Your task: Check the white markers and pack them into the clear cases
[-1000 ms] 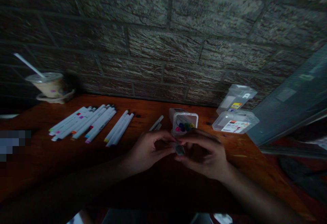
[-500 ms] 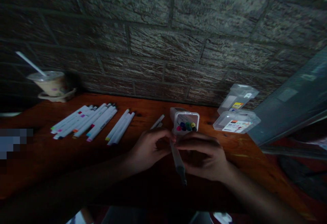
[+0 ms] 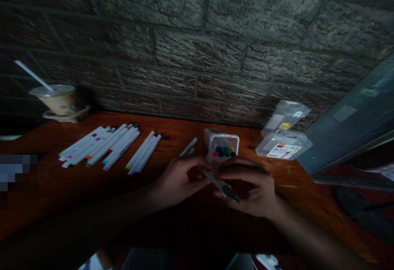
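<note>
A white marker [image 3: 218, 182] with a dark pointed end slants between my two hands, its pointed end toward the lower right. My left hand [image 3: 175, 183] pinches its upper left end with thumb and fingers. The curled fingers of my right hand [image 3: 254, 187] close round the marker from the right; their exact contact is partly hidden. Just beyond my hands lies a clear plastic case [image 3: 224, 136], its open end facing me, with several coloured marker ends inside. Beside it, partly behind my left hand, are pale markers [image 3: 188, 146].
Several white markers [image 3: 101, 145] lie in a row at the left, with a smaller group [image 3: 144, 153] beside them. A drink cup [image 3: 58, 99] with a straw stands back left. The clear lid [image 3: 285, 146] is at the right, against the brick wall [image 3: 172, 60].
The marker was seen end-on between my fingers, then its pointed end swung down toward me. Now that end is tilted to the lower right. Both hands stay in nearly the same place.
</note>
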`<state>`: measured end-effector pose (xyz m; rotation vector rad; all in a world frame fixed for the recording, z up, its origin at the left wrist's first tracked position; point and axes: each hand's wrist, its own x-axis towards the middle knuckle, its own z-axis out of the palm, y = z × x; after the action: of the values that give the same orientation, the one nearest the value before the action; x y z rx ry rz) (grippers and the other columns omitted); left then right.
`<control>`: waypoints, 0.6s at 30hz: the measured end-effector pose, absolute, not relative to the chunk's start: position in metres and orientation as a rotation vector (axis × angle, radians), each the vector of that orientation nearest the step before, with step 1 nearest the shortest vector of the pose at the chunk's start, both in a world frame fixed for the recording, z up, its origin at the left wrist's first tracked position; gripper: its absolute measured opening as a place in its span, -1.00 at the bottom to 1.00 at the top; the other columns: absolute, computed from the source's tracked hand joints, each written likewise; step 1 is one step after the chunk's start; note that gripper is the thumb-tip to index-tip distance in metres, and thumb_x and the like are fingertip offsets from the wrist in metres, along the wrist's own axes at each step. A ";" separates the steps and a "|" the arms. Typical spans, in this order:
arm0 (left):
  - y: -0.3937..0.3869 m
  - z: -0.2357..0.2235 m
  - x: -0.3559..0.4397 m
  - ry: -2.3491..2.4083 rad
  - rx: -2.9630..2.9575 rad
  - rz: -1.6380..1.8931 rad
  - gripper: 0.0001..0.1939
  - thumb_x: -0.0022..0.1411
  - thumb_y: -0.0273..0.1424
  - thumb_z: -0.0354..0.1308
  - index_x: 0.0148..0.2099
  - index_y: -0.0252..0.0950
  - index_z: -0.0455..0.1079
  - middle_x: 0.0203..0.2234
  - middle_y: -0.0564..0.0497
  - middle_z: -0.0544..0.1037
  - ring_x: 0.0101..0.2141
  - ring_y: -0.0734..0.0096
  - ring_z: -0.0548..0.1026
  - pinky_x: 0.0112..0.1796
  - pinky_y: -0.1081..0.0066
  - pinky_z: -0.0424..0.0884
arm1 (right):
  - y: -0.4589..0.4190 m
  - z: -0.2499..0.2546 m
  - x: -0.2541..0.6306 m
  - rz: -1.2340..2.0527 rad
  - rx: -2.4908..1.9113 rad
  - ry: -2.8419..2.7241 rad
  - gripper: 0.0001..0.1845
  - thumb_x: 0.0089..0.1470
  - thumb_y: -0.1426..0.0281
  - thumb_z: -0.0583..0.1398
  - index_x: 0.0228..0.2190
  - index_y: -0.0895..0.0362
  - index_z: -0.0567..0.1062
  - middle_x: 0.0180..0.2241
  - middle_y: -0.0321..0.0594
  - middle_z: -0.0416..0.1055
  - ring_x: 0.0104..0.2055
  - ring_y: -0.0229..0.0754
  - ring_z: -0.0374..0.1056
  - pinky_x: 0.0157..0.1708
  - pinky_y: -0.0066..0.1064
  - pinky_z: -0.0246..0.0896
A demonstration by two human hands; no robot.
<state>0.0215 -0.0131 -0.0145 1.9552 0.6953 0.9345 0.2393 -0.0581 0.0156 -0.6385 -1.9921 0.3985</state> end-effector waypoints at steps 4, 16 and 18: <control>-0.015 -0.011 0.020 0.728 2.046 0.920 -0.91 0.28 -0.40 0.30 -0.17 -0.30 0.53 -0.37 0.03 0.60 -0.38 0.42 0.53 -0.39 0.47 0.39 | -0.058 0.018 0.241 0.378 -0.699 -1.837 -0.69 -0.02 0.54 0.43 -0.22 0.00 0.65 -0.34 -0.23 0.65 -0.36 -0.12 0.56 -0.39 -0.29 0.50; -0.015 -0.010 0.020 0.722 2.021 0.882 -0.92 0.30 -0.39 0.29 -0.19 -0.29 0.53 -0.40 0.07 0.56 -0.43 0.48 0.48 -0.42 0.52 0.34 | -0.056 0.016 0.241 0.389 -0.713 -1.784 -0.70 -0.01 0.55 0.42 -0.23 -0.02 0.66 -0.36 -0.27 0.65 -0.37 -0.15 0.53 -0.39 -0.30 0.45; -0.015 -0.010 0.020 0.723 2.006 0.860 -0.92 0.29 -0.39 0.29 -0.20 -0.30 0.54 -0.40 0.06 0.57 -0.44 0.49 0.47 -0.43 0.52 0.34 | -0.056 0.017 0.241 0.392 -0.703 -1.789 -0.72 -0.01 0.54 0.43 -0.25 -0.01 0.65 -0.36 -0.26 0.65 -0.38 -0.15 0.52 -0.40 -0.31 0.45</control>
<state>0.0204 -0.0147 -0.0101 2.0057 0.7228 0.8599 0.2410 -0.0559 0.0167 -0.7026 -1.7887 0.3924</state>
